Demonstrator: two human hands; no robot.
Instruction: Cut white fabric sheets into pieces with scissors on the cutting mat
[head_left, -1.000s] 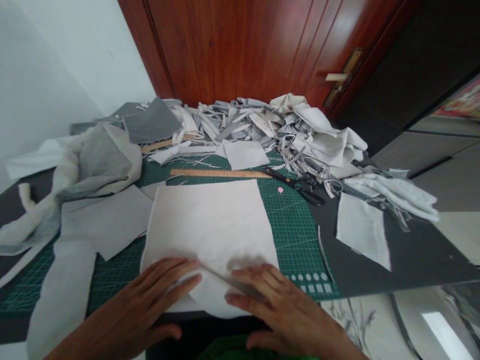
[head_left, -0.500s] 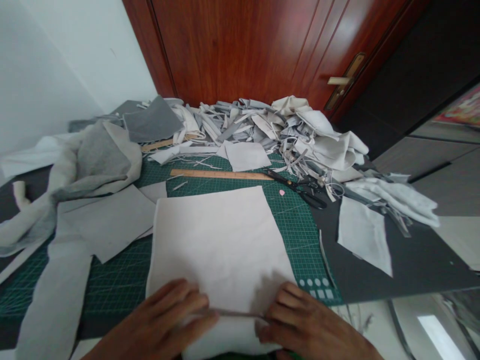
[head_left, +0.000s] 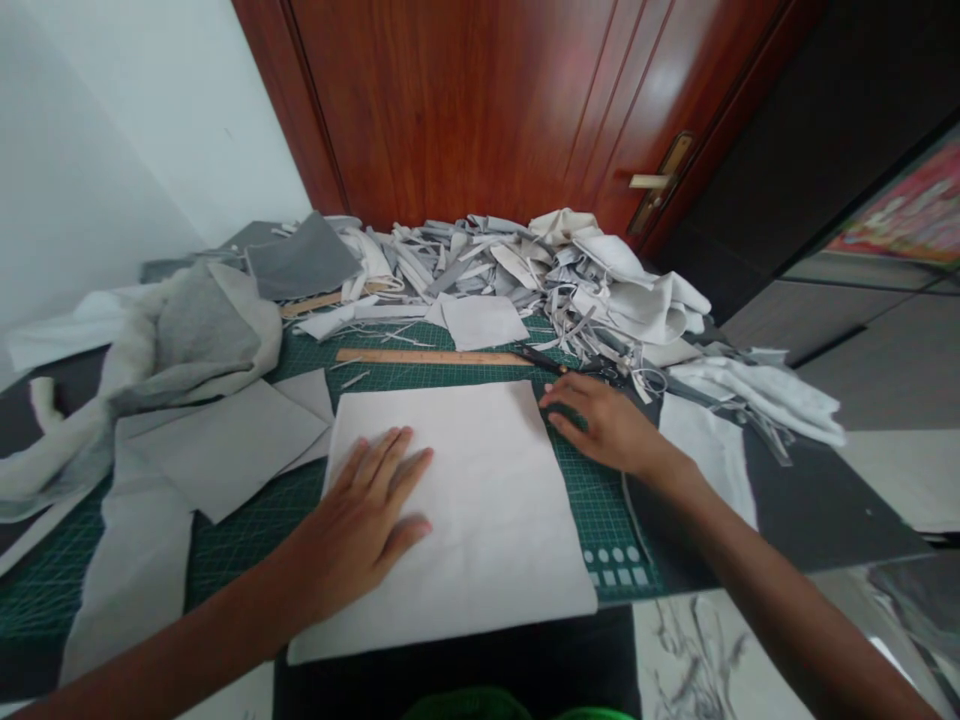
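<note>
Both hands have slid apart since a moment ago, and the white cloth (head_left: 480,540) now lies flat on the green mat (head_left: 600,510). The left hand (head_left: 360,515) is wide open and presses on the cloth with its fingers spread. The right hand (head_left: 607,425) rests loosely curled at the far right corner of the cloth, with nothing pinched. The cloth looks soft and light, so it may slip or wrinkle. A flat palm or a pinch at its edge seems the best hold. Just past the right hand lie the scissors (head_left: 544,360), and a wooden ruler (head_left: 427,357) runs beyond the cloth. Gray cloth pieces (head_left: 225,450) lie to the left. Behind it all, a pile of scraps (head_left: 487,265) sits before a red-brown door (head_left: 450,100).
</note>
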